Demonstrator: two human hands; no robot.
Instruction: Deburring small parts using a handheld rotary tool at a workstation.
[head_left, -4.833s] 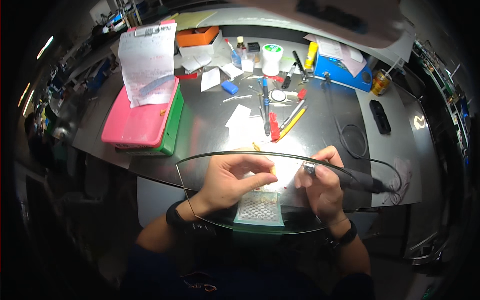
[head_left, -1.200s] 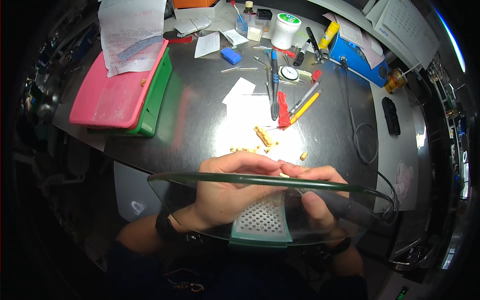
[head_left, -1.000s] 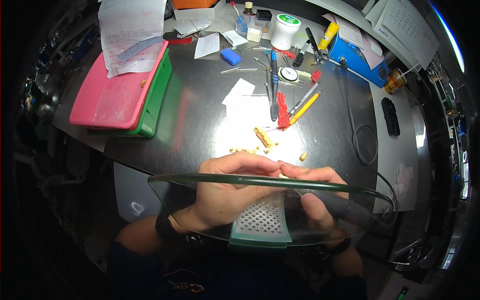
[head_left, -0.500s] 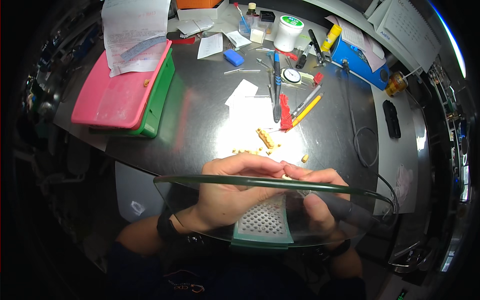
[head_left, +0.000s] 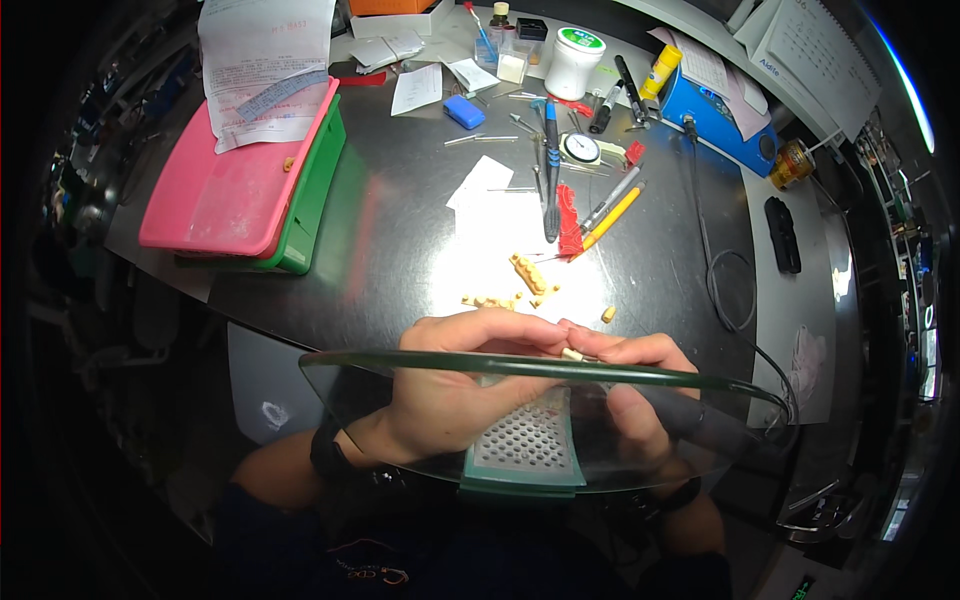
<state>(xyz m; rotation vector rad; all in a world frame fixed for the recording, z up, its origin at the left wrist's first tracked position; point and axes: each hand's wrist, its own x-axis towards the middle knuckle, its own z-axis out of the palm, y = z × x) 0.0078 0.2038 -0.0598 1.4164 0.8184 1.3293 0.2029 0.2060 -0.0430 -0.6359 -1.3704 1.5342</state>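
Observation:
Through and over a clear glass shield (head_left: 345, 357), my two hands meet at the near edge of the bench. My left hand (head_left: 440, 395) is closed, pinching a small cream-coloured tooth crown (head_left: 571, 354) between thumb and fingers. A dark grey handpiece (head_left: 695, 418) lies in my right hand (head_left: 637, 415), its fingers wrapped round it and its tip by the crown. The fingertips of both hands touch or nearly touch. Just beyond them sit a yellow dental model piece (head_left: 528, 274), another low model piece (head_left: 488, 301) and a small loose tooth die (head_left: 608, 314).
Beneath my hands is a perforated grille (head_left: 528, 438). At left stands a green bin (head_left: 320, 195) with a pink tray (head_left: 215, 210) on it. Farther back lie a blue-handled brush (head_left: 551, 170), a dial gauge (head_left: 580, 148) and a white jar (head_left: 575, 65). A cable (head_left: 702, 215) runs down the right side.
The crown shows slightly more between my fingertips, with a bit of the tool's tip visible beside it. The whole view has shifted a little; both grips stay the same.

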